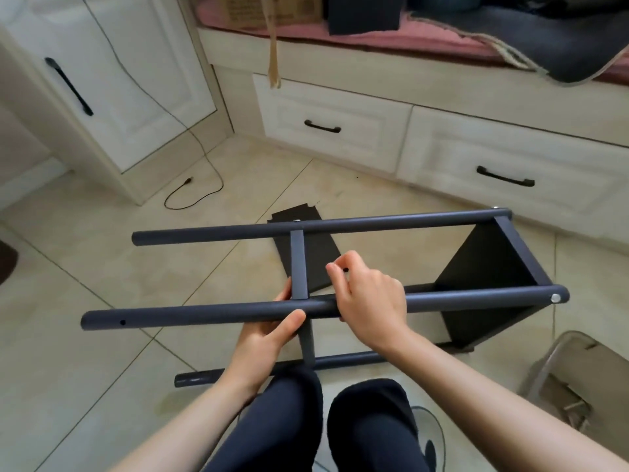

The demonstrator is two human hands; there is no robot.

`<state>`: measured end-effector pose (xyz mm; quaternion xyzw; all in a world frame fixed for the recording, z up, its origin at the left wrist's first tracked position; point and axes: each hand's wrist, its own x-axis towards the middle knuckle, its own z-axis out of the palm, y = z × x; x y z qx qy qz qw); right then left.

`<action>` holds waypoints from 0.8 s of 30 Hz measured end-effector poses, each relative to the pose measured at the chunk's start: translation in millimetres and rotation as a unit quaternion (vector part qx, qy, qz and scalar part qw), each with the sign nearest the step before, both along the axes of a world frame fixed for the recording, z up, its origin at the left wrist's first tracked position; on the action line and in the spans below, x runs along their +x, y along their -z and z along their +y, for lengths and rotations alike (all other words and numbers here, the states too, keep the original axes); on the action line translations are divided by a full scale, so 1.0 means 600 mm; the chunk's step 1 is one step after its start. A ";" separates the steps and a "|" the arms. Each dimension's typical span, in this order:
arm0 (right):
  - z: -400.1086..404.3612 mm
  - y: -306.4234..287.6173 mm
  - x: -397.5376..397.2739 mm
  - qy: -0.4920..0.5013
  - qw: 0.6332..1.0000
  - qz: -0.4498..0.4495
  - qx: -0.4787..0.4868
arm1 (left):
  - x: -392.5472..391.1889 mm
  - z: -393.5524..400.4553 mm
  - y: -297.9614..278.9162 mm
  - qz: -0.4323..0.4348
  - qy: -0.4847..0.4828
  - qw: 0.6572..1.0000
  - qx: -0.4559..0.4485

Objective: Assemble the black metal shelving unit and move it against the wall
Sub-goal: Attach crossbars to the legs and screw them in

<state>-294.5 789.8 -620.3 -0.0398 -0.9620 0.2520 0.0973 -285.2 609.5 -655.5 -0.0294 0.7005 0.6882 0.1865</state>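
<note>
1. Step in hand, as a judgement: fixing the flat crossbar to the near tube of the shelving unit, which lies on its side on the tiled floor, just before the knees and near the white drawers. Not yet against any wall.
2. Left hand: wrapped around the near tube from below, thumb on top, right at the joint with the crossbar. Holding the tube firmly, it seems.
3. Right hand: resting over the same tube just right of the joint, thumb and forefinger closed in a pinch. Something small and dark between them, maybe a screw; too small to tell for sure.
4. Already joined: far tube with a screw head above the crossbar, one black panel at the right end, a silver bolt at the near tube's end. Another loose black panel flat on the floor under the frame.
5. Still open: a hole near the left end of the near tube, so more shelves probably to come.
6. Next move, probably: bringing the pinched piece to the joint, with the hole in the tube and the end of the crossbar well in line, and the left hand keeping the tube from turning.
7. Containers: a clear plastic bin at the right, with torn cardboard pieces inside. A cardboard box on the pink bench cushion at the top; content not visible.
</note>
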 end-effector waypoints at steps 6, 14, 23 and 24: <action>-0.005 0.002 -0.012 0.014 1.000 -0.018 0.003 | -0.008 -0.003 -0.005 -0.006 0.011 1.000 0.000; -0.010 -0.007 -0.012 0.019 0.998 -0.060 -0.004 | 0.004 -0.013 -0.055 -0.030 0.080 0.947 -0.308; -0.008 -0.009 -0.005 -0.009 0.998 -0.057 0.028 | -0.029 -0.001 -0.131 0.201 0.098 0.726 -0.651; -0.008 -0.010 -0.006 -0.010 0.998 -0.053 0.031 | -0.036 -0.002 -0.137 0.256 0.095 0.700 -0.660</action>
